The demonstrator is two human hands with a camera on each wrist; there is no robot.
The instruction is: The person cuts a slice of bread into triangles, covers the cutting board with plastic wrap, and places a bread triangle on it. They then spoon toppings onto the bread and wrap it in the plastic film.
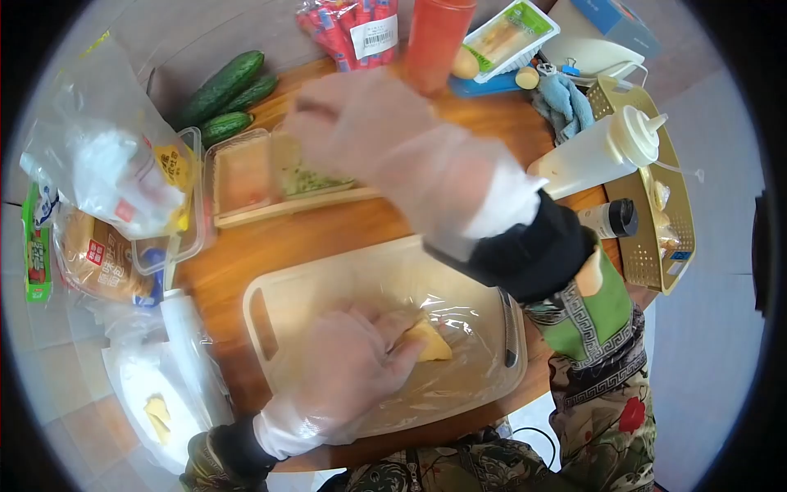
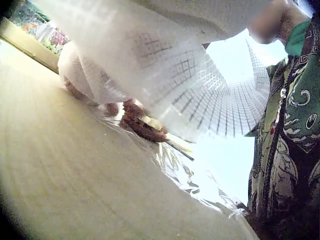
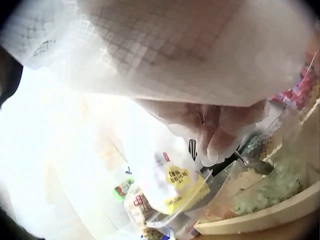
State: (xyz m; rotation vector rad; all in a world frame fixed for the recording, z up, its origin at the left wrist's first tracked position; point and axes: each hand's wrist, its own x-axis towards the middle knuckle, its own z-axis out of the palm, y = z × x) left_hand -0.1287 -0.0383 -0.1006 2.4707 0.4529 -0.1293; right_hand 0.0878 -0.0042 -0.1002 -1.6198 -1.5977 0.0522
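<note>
My left hand, in a clear plastic glove, pinches a folded yellow piece of food between thumb and fingers. That piece lies on clear film spread over a beige cutting board. My right hand, gloved as well and blurred, is over the divided food tray at the back. In the right wrist view its curled fingers grip a metal spoon, with the bowl near chopped green food. Most of the spoon's handle is hidden by the fingers.
Cucumbers lie behind the tray. At left are bagged bread, a film roll and another yellow piece. A squeeze bottle, a dark-capped jar and a perforated basket are at right.
</note>
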